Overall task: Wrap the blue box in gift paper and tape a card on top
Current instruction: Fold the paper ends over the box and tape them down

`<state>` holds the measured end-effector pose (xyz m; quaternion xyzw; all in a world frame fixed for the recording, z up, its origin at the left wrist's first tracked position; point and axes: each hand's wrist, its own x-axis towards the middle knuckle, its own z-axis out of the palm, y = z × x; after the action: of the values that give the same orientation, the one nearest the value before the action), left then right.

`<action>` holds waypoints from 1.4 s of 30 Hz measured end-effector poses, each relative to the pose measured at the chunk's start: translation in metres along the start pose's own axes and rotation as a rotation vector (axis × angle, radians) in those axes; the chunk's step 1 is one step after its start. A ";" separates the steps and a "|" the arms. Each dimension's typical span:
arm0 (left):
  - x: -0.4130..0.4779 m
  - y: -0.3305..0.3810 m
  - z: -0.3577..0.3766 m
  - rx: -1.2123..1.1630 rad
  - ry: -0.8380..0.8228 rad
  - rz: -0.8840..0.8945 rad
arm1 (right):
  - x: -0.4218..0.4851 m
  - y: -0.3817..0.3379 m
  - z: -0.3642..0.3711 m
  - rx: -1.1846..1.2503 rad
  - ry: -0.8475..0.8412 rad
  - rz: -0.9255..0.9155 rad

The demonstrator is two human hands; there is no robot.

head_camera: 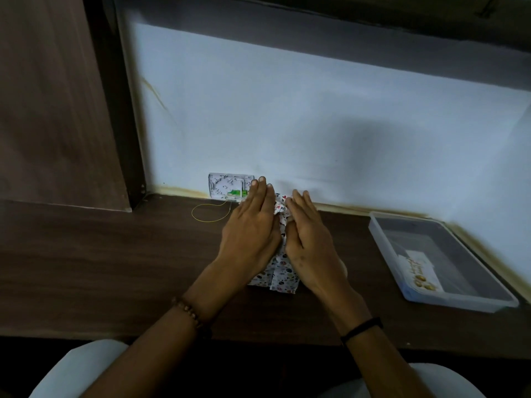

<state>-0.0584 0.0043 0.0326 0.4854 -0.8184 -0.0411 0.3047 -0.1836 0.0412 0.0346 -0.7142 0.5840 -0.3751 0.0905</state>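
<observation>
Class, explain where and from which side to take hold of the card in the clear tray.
Probably from above, pinching its far edge: the card lies flat in the tray, whose walls block a sideways reach, and its near end sits close to a wall.

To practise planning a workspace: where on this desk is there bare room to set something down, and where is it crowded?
Free: the desk left of the left hand, on the near side of the yellow cable; and the strip between the right hand and the tray. Crowded: the centre, where both hands press the wrapped box.
</observation>
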 end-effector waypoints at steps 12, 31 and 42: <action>0.000 0.006 -0.015 0.119 -0.180 -0.017 | -0.001 0.001 0.000 0.339 0.005 0.121; 0.006 -0.017 -0.004 -0.930 -0.137 -0.109 | -0.001 0.009 -0.001 0.560 0.076 0.157; 0.005 -0.013 -0.003 -0.907 -0.033 -0.180 | -0.005 0.000 -0.004 0.453 0.038 0.114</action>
<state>-0.0483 -0.0061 0.0329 0.3713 -0.6771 -0.4289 0.4687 -0.1861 0.0473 0.0348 -0.6345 0.5258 -0.5041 0.2583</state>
